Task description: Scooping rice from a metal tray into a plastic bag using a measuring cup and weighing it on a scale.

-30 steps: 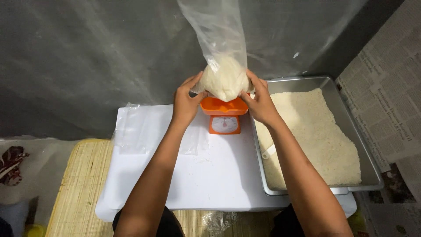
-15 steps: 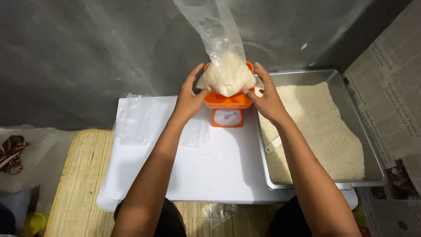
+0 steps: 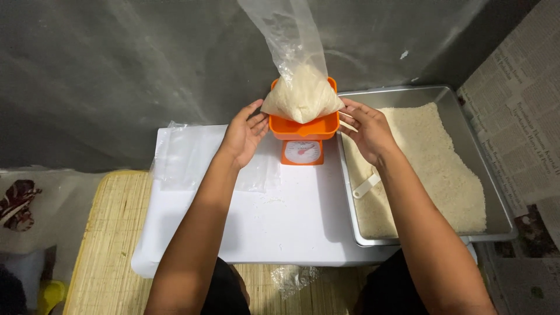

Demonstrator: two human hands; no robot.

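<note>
Head view: looking down over a low white table (image 3: 291, 227), both forearms in frame.
Landmark: orange kitchen scale (image 3: 303, 137), at the table's far edge, dial facing the person.
Bag: clear plastic bag (image 3: 301, 93) with white rice in its bottom, sitting in the scale's orange tray; the empty upper part rises straight up out of the frame.
Left hand (image 3: 245, 134): just left of the scale, open, fingers spread and slightly curled, palm turned to the tray. Fingertips are near the tray's left edge; cannot tell if they touch. Not gripping anything.
Right hand (image 3: 367, 131): just right of the scale, open, fingers extended toward the bag's lower right corner. Contact with the bag or tray unclear. No grip.
Metal tray (image 3: 496, 192): right of the scale, wide and shallow, with a layer of loose white rice (image 3: 437, 169) spread in it; it overhangs the table's right edge.
Scoop (image 3: 366, 185): small and white, lying in the rice at the metal tray's near left side, under the right forearm.
Flat bags (image 3: 192, 154): stack of empty clear plastic bags lying left of the scale on the table.
Mat (image 3: 111, 245): woven, under the table, showing left of and nearer than the scale.
Newspaper (image 3: 513, 99): sheets right of the metal tray.
Wall (image 3: 116, 70): grey, behind the scale.
</note>
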